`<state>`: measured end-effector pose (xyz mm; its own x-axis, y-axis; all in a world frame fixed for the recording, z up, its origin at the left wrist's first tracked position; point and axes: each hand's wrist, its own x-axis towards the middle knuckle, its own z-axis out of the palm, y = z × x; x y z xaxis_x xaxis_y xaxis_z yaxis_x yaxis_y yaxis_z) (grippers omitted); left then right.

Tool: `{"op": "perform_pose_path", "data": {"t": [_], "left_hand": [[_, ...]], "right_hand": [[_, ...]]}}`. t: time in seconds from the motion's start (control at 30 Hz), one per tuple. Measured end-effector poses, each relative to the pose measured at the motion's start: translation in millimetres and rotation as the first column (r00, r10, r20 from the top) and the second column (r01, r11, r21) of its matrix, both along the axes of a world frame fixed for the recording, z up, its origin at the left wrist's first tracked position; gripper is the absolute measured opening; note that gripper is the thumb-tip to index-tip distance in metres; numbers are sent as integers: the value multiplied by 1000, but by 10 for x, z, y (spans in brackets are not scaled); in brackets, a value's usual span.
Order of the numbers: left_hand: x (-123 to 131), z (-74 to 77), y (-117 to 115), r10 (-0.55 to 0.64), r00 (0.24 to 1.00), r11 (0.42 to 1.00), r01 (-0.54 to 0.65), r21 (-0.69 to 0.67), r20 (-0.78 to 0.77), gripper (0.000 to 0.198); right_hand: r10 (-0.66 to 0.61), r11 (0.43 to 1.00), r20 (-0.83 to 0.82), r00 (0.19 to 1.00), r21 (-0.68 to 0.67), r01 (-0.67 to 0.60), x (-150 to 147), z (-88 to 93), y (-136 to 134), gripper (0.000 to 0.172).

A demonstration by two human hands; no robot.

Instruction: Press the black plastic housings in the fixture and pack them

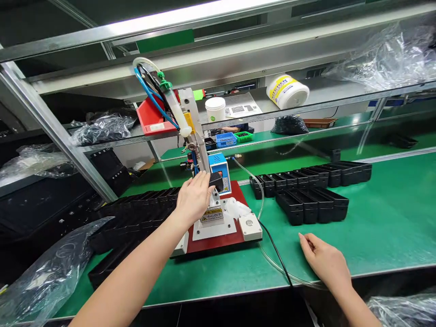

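Observation:
My left hand [195,196] is closed at the middle of a bench-top press [195,131], its fingers together and its thumb against a black ribbed plastic piece [216,181]. The fingers partly hide that piece, and how it sits in the press cannot be seen. A clear syringe-like tube [177,111] with a green cap leans above the hand. My right hand [325,260] hovers over or rests on the front of the green table, loosely curled, with nothing visible in it. Behind it stand black plastic boxes [311,206] in a short row.
More black boxes [293,179] line up behind, and others [136,218] crowd the left. A button box [250,226] sits on the press's red base [211,240]. A clear hose [260,181] and black cable [275,250] cross the table. Plastic bags [51,272] lie left.

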<state>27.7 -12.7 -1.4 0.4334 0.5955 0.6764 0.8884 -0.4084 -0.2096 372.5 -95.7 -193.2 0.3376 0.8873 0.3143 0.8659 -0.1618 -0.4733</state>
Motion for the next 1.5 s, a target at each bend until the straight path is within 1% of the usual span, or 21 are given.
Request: {"op": "perform_pose_path", "data": {"t": [0.1, 0.17, 0.27, 0.33, 0.43, 0.53, 0.6, 0.7, 0.8, 0.87, 0.93, 1.0, 1.07, 1.1, 1.2, 1.27, 1.3, 1.37, 1.4, 1.43, 1.5], "left_hand": [[59, 76, -1, 145, 983, 981, -157, -116, -110, 51], [94, 111, 36, 154, 978, 972, -176, -155, -140, 55], [93, 111, 84, 127, 981, 978, -149, -149, -147, 56], [54, 88, 87, 54, 991, 989, -70, -131, -124, 52], [-25, 43, 52, -43, 999, 996, 43, -74, 12, 49], [-71, -30, 4, 26, 995, 998, -31, 59, 97, 53], [-70, -95, -17, 51, 997, 994, -57, 97, 54, 54], [-43, -156, -18, 34, 999, 997, -33, 71, -24, 51], [-21, -119, -13, 23, 999, 1000, -24, -4, -42, 55], [-34, -78, -43, 10, 1000, 996, -11, -83, -23, 59], [-84, -92, -131, 0, 997, 997, 5, -81, 71, 60], [-184, -219, -288, -32, 977, 999, 26, 32, 211, 55], [-340, -482, -496, -78, 947, 988, 31, 154, 310, 46], [-435, -658, -605, -87, 943, 986, 35, 166, 322, 43], [-744, -1234, -882, 11, 942, 996, -40, 80, 336, 37], [-914, -1531, -995, 23, 937, 999, -32, 18, 350, 39], [-974, -1628, -1029, 15, 936, 1000, -14, -6, 351, 41], [-1041, -1712, -1057, -12, 941, 999, 21, -24, 338, 48], [-1053, -1709, -1055, -18, 946, 999, 26, -20, 325, 50], [-1054, -1686, -1046, -19, 951, 1000, 23, -11, 309, 51], [-1042, -1612, -1020, -4, 959, 1000, 2, 6, 283, 47]], "right_hand": [[-7, 1000, 9, 1000, 0, 7, 0, -23, 1, 44], [-6, 1000, 13, 1000, 13, 6, 5, -36, 4, 44], [-2, 999, 24, 1000, 33, 1, 18, -54, 12, 44], [1, 999, 31, 1000, 46, -2, 27, -68, 19, 44], [3, 997, 49, 999, 78, -6, 35, -92, 28, 43], [2, 994, 71, 997, 110, -10, 33, -111, 30, 43], [6, 993, 84, 996, 119, -16, 29, -111, 29, 42], [7, 992, 97, 995, 123, -19, 18, -94, 27, 42], [-6, 992, 107, 994, 123, -7, 0, -65, 24, 42], [-6, 993, 104, 995, 122, -7, -9, -47, 18, 42], [12, 991, 83, 996, 133, -23, 0, -34, 10, 43], [41, 989, 36, 999, 143, -46, 32, -22, 6, 44], [66, 990, -48, 997, 128, -60, 68, 3, 6, 43], [70, 992, -104, 992, 111, -58, 73, 26, 7, 41], [96, 987, -248, 964, 147, -61, -60, 149, -1, 35], [203, 948, -234, 951, 291, -131, -300, 277, -10, 32], [280, 904, -178, 943, 379, -197, -454, 348, -11, 31], [426, 801, -32, 904, 478, -360, -778, 483, -8, 30], [470, 765, 36, 882, 482, -428, -925, 539, -5, 31], [490, 749, 98, 866, 461, -476, -1051, 583, -5, 32], [484, 765, 192, 854, 381, -519, -1227, 637, -12, 30]]}}
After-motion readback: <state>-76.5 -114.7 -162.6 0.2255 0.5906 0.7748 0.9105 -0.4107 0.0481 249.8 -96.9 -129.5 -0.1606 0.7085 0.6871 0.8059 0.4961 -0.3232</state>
